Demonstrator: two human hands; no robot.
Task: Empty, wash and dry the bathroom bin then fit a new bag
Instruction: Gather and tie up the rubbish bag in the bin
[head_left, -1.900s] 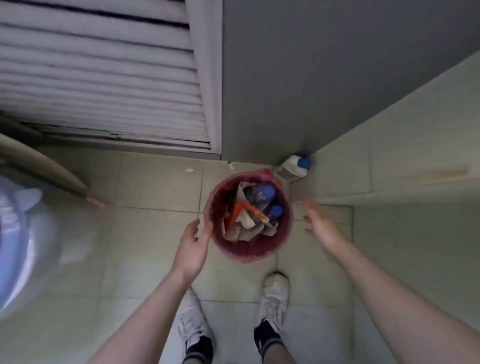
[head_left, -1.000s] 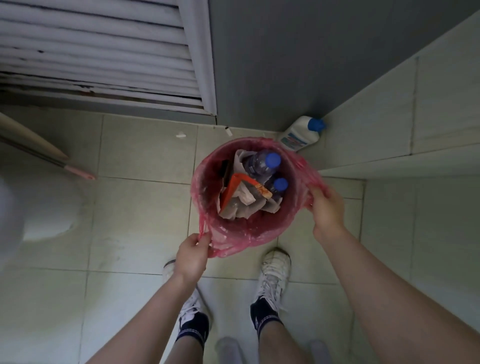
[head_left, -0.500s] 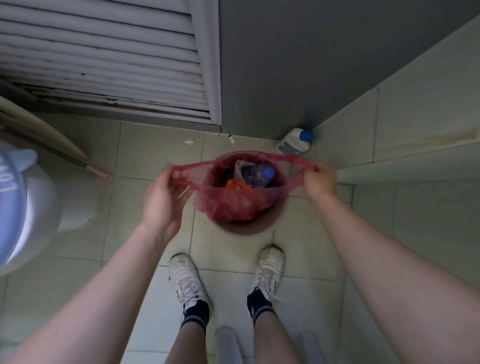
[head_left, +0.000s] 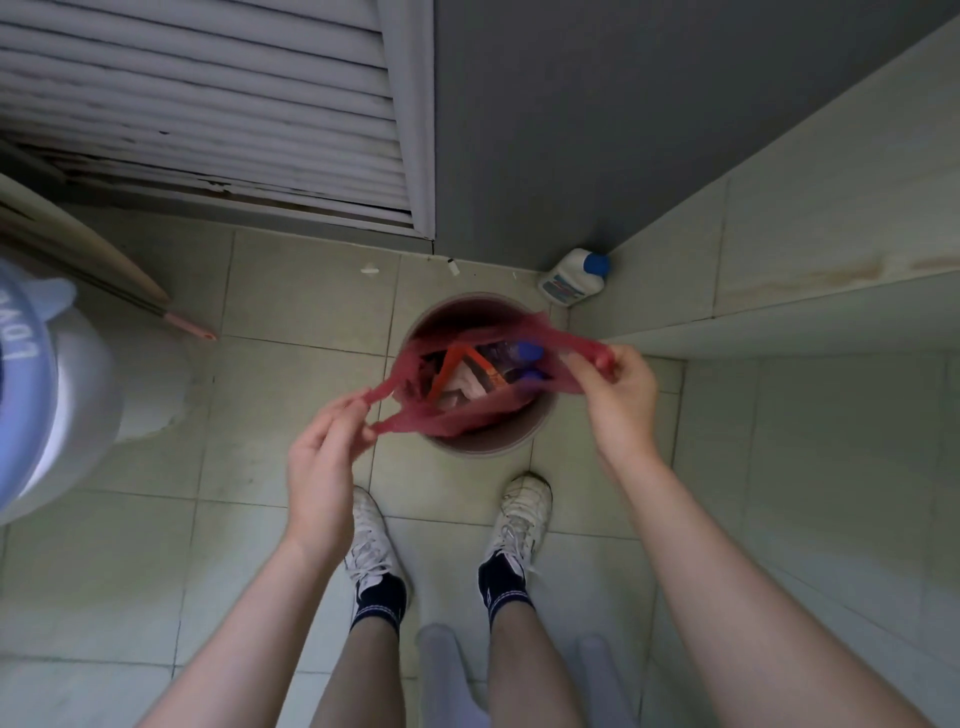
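A round brown bin (head_left: 498, 446) stands on the tiled floor near the corner. A red plastic bag (head_left: 452, 415) full of rubbish is lifted partly out of it; bottles with blue caps (head_left: 527, 352), an orange wrapper and paper show inside. My left hand (head_left: 324, 457) pinches the bag's left handle, below and left of the bin. My right hand (head_left: 618, 395) grips the bag's right handle at the bin's right side. The handles are stretched apart.
A white bottle with a blue cap (head_left: 574, 278) stands in the corner behind the bin. A toilet (head_left: 57, 400) is at the left, a louvred door (head_left: 208, 104) behind it. A tiled ledge (head_left: 779, 291) runs along the right. My shoes (head_left: 522, 514) stand just before the bin.
The bag's edges were gathered off the bin rim and lifted. Since half a second ago my left hand has dropped lower and closer, pulling its handle down and left.
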